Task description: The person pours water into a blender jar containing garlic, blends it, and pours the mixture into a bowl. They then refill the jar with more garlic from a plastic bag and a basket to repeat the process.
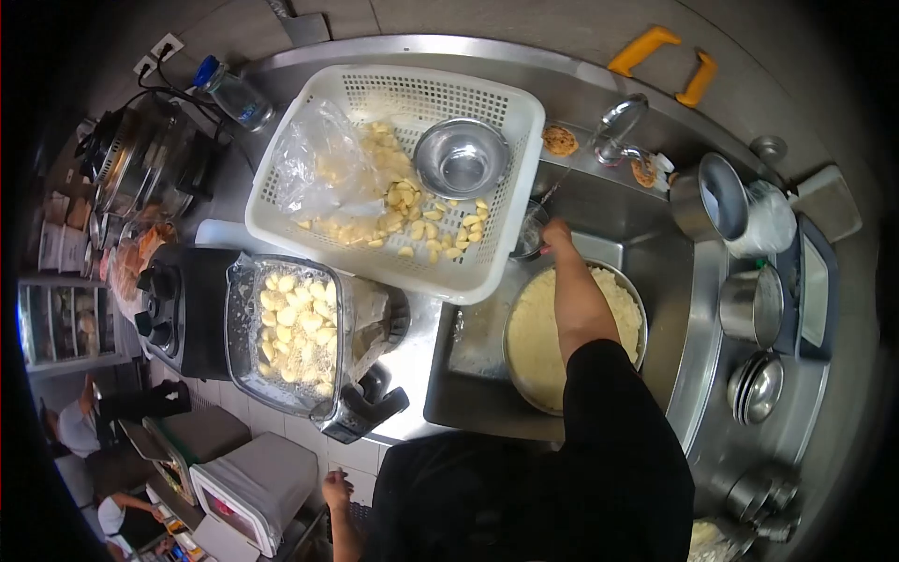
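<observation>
Stainless worktop (698, 328) and sink (655, 253): we see a white basket (440, 279) of peeled garlic cloves (412, 201) overhanging the sink beside a bowl (508, 347) of minced garlic (538, 328). Our right hand (559, 232) reaches across to a small steel cup (529, 236), grip unclear. The left hand (335, 489) hangs low, its state also unclear. A nudge from the arm could tip the basket into the mince.

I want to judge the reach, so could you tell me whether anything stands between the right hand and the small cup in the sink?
Nothing visible does: the right hand is at the cup. The basket overhangs the cup's left side, and the big bowl lies beneath the forearm, not between.
</observation>
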A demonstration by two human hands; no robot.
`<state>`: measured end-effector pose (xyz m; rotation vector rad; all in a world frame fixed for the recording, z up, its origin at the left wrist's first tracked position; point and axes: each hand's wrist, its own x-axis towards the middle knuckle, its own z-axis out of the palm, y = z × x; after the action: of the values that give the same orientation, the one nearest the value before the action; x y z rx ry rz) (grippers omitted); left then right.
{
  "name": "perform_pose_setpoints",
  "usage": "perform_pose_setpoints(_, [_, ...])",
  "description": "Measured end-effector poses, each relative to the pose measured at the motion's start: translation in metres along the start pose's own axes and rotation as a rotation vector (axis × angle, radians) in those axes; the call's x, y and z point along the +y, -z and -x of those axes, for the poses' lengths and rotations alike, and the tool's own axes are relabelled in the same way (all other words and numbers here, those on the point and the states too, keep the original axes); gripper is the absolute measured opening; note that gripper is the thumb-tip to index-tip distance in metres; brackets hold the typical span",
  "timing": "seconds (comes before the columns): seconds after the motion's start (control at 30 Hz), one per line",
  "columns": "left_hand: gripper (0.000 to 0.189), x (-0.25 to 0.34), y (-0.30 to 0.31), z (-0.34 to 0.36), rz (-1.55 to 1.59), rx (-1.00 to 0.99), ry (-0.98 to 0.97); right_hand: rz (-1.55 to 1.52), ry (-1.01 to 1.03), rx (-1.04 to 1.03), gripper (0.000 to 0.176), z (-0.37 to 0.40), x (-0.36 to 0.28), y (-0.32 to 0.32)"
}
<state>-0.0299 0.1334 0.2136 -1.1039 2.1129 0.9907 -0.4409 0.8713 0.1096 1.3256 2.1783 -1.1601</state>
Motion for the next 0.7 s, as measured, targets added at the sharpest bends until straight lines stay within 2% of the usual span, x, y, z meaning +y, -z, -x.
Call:
perform_pose_setpoints(0.07, [0.04,-0.01,0.009,-0.007,-0.028,0.375,-0.187,-0.106,-0.016,-0.117,0.018,-0.018,0.01,-0.008])
perform_pose_setpoints(0.13, [0.042,0.018,0.021,0.004,-0.109,0.579,-0.302,-0.116,-0.016,-0.117,0.017,-0.031,0.017,-0.016])
perform_pose_setpoints(0.2, [0.041,0.05,0.035,0.005,0.004,0.687,-0.368,-0.111,-0.093,0.032,0.018,-0.035,0.021,-0.02])
perform_pose_setpoints(0.23, [0.043,0.074,0.042,0.012,0.077,0.683,-0.365,-0.109,-0.093,0.029,0.018,-0.048,0.029,-0.019])
perform_pose_setpoints(0.27, [0.045,0.101,0.049,0.018,0.15,0.677,-0.364,0.049,-0.034,0.016,0.02,-0.069,0.039,-0.017])
perform_pose_setpoints(0.3, [0.044,0.122,0.055,0.02,0.252,0.675,-0.44,0.206,0.028,0.005,0.022,-0.079,0.044,-0.015])
perform_pose_setpoints(0.33, [0.043,0.144,0.06,0.022,0.357,0.672,-0.518,0.204,0.032,0.006,0.022,-0.073,0.043,-0.01])
perform_pose_setpoints(0.4, [0.042,0.203,0.067,0.04,0.402,0.692,-0.635,0.003,0.116,0.365,0.027,-0.051,0.038,0.01])
perform_pose_setpoints(0.5, [0.043,0.265,0.076,0.049,0.507,0.618,-0.81,-0.16,0.201,0.381,0.028,-0.035,0.035,0.052])
perform_pose_setpoints(0.6, [0.044,0.325,0.075,0.068,0.615,0.482,-0.987,-0.247,0.511,0.593,0.022,0.039,0.019,0.094])
perform_pose_setpoints(0.63, [0.045,0.342,0.078,0.072,0.606,0.407,-1.056,-0.274,0.628,0.638,0.019,0.1,0.002,0.107])
perform_pose_setpoints(0.67, [0.047,0.36,0.083,0.075,0.595,0.329,-1.126,-0.434,0.645,0.529,0.016,0.116,0.003,0.113])
perform_pose_setpoints(0.7, [0.049,0.38,0.086,0.083,0.598,0.247,-1.145,-0.646,0.731,0.414,0.016,0.189,-0.015,0.116])
